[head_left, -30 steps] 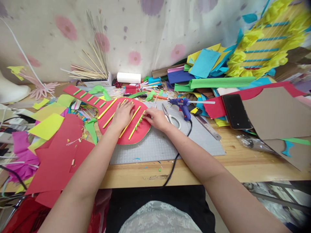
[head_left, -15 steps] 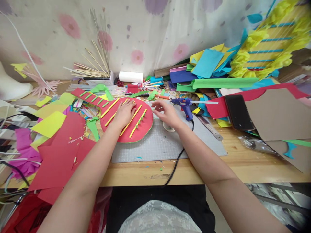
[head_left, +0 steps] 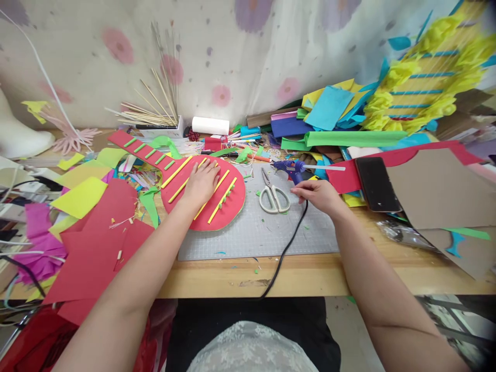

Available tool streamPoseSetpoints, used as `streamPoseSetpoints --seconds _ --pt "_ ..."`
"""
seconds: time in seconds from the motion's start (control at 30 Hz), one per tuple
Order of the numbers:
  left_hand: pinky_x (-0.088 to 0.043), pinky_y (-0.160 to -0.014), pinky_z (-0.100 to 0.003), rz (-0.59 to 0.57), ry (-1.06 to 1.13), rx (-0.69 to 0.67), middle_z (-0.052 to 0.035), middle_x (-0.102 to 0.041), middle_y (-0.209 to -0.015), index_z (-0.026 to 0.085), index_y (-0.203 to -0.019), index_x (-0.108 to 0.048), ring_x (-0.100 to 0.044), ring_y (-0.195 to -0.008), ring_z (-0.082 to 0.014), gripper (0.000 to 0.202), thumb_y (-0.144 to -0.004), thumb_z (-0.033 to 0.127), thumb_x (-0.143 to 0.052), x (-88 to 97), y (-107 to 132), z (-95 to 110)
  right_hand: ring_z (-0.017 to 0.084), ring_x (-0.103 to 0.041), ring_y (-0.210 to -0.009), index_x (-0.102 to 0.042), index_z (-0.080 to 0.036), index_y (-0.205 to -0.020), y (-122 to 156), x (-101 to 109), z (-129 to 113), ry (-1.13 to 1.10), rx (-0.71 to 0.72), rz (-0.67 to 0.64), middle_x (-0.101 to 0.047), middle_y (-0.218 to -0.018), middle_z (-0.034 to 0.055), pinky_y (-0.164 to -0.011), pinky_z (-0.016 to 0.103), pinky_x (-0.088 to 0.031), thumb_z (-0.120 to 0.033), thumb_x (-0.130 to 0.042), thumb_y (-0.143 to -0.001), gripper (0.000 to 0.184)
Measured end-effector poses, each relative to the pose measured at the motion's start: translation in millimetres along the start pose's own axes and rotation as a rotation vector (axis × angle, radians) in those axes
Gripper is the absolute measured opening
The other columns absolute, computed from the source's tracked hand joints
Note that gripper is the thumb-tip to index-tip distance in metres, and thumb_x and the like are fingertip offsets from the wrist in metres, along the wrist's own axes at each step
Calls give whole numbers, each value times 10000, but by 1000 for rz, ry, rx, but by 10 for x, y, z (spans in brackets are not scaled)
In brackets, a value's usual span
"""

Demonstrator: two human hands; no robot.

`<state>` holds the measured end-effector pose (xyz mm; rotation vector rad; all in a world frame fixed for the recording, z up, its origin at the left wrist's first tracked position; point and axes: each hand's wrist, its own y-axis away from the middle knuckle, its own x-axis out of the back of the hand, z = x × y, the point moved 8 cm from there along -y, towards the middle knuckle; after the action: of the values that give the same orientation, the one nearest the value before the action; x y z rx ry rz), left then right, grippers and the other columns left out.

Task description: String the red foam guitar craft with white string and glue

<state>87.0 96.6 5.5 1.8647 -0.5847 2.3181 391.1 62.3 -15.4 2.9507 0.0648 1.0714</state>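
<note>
Left hand (head_left: pixel 202 184) splayed empty on cutout (head_left: pixel 216 199); right hand (head_left: pixel 318 194) half-curled at glue gun (head_left: pixel 289 166), hold unclear; cord (head_left: pixel 289 244) snag could jerk it

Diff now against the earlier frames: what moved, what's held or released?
Right hand left the red guitar shape's edge and moved right; fingertips are now at the glue gun's handle, grip unclear. Scissors are now in full view. Unchanged: left hand flat on the guitar shape.
</note>
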Motion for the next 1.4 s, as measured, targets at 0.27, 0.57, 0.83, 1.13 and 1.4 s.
streamPoseSetpoints --seconds 0.27,0.57,0.83,1.13,1.4 --pt "-247 -1129 -433 -92 28 -136 -68 -493 -1379 187 -1251 -546 -371 -1335 -203 402 -905 252 -354 5 -36 118 138 -473 -564 -540 -183 -715 -62 384 306 224 -144 398 -544 -629 11 -534 269 -361 -611 -654 -617 453" --pt "-273 -1118 -417 -40 305 21 -78 -477 -1392 180 -1285 -507 -393 -1319 -199 429 -885 245 -364 16 -2 -52 198 -574 -791 -563 -139 -1013 -377 45 284 71 -52 303 -613 -933 106 -719 344 -468 -559 -675 -626 581" --pt "-429 -1004 -353 547 683 417 -102 -616 -1198 166 -1147 -571 -579 -1105 -190 372 -791 216 -477 653 150 -1298 197 -561 -719 -528 -180 -798 -1 314 47 387 -190 362 -601 -786 63 -619 302 -405 -508 -643 -680 367" --pt "-466 -856 -462 118 406 698 -109 -667 -750 164 -709 -612 -631 -836 -299 239 -718 398 -566 150 468 -1546 61 -499 -475 -600 -161 -896 -276 -889 -612 -248 -84 -313 -671 -846 53 -423 197 -364 -357 -507 -850 222" --pt "-497 -891 -360 475 907 517 -64 -689 -1034 186 -990 -672 -629 -944 -206 300 -747 325 -564 596 352 -1298 52 -486 -543 -612 -181 -1072 -347 -1151 -926 -597 16 -393 -600 -724 -20 -516 183 -422 -344 -608 -774 340"
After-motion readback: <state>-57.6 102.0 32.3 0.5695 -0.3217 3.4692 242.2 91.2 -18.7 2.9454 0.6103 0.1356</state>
